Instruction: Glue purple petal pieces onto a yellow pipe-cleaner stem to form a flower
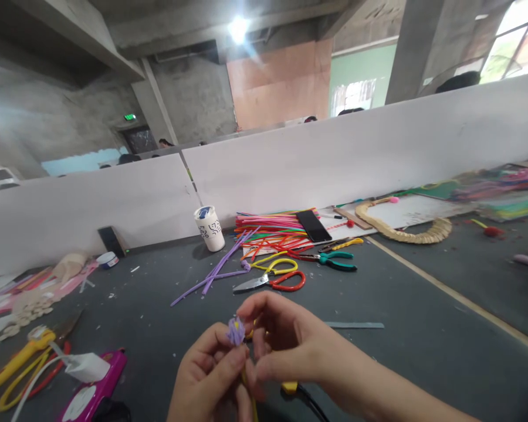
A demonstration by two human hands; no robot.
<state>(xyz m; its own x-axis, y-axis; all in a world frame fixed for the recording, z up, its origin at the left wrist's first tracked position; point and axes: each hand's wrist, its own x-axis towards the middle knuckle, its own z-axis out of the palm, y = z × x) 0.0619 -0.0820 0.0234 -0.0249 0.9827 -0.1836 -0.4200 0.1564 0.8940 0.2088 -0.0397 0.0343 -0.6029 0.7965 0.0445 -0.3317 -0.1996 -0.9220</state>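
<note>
My left hand (215, 372) pinches a small purple fuzzy flower with a yellow centre (236, 331), made of pipe cleaner. A yellow stem seems to run down below it, partly hidden by my fingers. My right hand (286, 340) arches over from the right, its index fingertip at the flower's edge and its thumb apart from the fingers. Something yellow shows behind those fingers, too covered to name. Beyond my hands lie scissors with one yellow and one red handle (288, 281) and purple pipe cleaners (224, 266).
Teal-handled pliers (338, 259), a phone (314, 226) and a bundle of coloured pipe cleaners (268, 223) lie farther back. A white cup (209, 228) stands by the white partition (334, 152). At the left are a magenta device (97, 390) and yellow-handled pliers (22, 360).
</note>
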